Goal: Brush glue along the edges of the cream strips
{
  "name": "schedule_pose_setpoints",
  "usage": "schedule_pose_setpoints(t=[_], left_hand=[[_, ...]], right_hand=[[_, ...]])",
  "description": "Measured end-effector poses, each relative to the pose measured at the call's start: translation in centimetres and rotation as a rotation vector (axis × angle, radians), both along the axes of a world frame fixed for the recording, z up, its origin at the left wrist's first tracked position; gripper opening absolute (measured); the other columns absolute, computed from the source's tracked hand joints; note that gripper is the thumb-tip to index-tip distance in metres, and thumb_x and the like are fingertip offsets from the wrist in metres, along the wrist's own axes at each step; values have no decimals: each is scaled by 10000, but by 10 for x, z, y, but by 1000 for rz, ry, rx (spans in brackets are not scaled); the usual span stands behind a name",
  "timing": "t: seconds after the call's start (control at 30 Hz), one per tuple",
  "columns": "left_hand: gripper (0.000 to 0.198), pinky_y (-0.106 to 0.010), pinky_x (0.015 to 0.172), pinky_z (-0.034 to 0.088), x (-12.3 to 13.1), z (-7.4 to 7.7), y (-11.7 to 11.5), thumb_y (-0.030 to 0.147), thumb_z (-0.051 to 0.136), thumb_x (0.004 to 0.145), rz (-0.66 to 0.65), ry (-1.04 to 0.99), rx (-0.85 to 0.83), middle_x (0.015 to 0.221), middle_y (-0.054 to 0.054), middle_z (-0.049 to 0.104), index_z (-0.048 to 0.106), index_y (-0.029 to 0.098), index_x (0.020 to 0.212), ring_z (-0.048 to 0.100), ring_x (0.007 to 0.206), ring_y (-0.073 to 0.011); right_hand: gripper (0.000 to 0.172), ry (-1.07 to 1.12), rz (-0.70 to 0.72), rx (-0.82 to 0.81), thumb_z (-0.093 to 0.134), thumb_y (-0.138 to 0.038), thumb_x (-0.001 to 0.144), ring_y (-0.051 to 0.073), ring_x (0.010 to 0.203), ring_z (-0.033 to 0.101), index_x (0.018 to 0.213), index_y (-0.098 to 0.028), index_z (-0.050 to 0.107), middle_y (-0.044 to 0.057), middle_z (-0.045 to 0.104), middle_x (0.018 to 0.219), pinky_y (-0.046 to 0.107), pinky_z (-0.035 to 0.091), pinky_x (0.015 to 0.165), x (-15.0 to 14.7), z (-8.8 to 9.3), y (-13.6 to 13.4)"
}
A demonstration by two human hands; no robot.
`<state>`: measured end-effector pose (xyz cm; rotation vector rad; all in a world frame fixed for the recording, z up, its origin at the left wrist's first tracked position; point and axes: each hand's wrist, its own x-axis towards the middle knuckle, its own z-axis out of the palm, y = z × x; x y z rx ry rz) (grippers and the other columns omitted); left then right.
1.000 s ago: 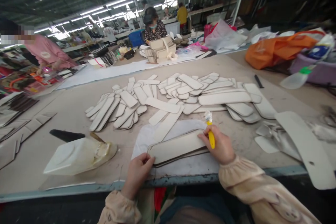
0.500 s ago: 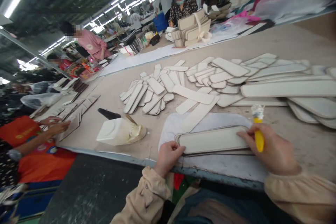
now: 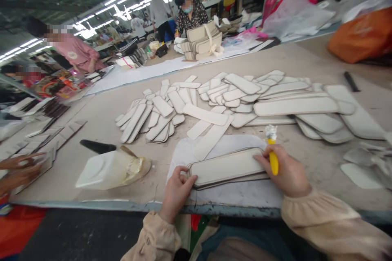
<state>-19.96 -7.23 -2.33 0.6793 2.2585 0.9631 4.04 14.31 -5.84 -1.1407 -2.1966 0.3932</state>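
A long off-white strip with rounded corners point(image 3: 228, 167) lies on top of similar strips at the table's front edge. At its left end my left hand point(image 3: 177, 189) is closed, pinching the edge between thumb and fingers. My right hand point(image 3: 286, 171) holds a yellow-handled brush point(image 3: 273, 159) upright, its bristles coated in white paste. The thumb and fingertips of that hand also touch the strip's right end. White paper point(image 3: 245, 196) is spread beneath the strips. To the left, a cut-open white plastic container point(image 3: 104, 169) lies on its side, with cream paste around its mouth.
Loose piles of off-white pieces point(image 3: 174, 102) cover the middle of the table point(image 3: 306, 61). A dark-handled tool point(image 3: 97, 146) rests behind the container. At far left, a co-worker's hands point(image 3: 23, 169) handle light panels. An orange bag point(image 3: 361, 34) stands at the back right.
The view has swung right, so the scene sits farther left and the orange bag has come into sight. Both hands stay at the ends of the strip, and the brush remains in my right hand.
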Motion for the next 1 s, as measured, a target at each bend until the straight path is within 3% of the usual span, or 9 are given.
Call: schedule_pose_setpoints(t=[0.1, 0.17, 0.43, 1.0], left_hand=[[631, -227, 479, 360, 0, -1, 0, 513, 604, 767, -26, 22, -2, 445, 107, 439, 531, 140, 1271, 446, 408, -122], [740, -231, 474, 364, -1, -2, -1, 574, 591, 759, -44, 1, -15, 462, 101, 424, 505, 144, 1356, 444, 413, -120], [839, -231, 477, 355, -4, -8, 0, 693, 632, 676, -24, 33, -57, 489, 84, 402, 567, 168, 1327, 420, 445, -111], [934, -239, 494, 313, 4, 2, 3, 764, 645, 587, -9, 91, -82, 485, 75, 421, 597, 155, 1294, 399, 471, -117]], right_hand=[[288, 14, 45, -46, 540, -518, 876, 148, 544, 614, 856, -233, 497, -16, 629, 698, 246, 430, 521, 1, 2, 1], [233, 24, 65, -78, 553, -456, 882, 147, 566, 619, 861, -237, 480, -23, 624, 696, 244, 443, 545, 0, 2, 2], [131, 39, 61, -147, 563, -314, 868, 152, 619, 623, 878, -244, 453, -26, 613, 727, 243, 455, 593, -2, 3, 3], [189, 106, -17, -236, 605, -331, 837, 179, 688, 651, 901, -245, 449, 8, 652, 808, 281, 486, 629, -2, 8, 6]])
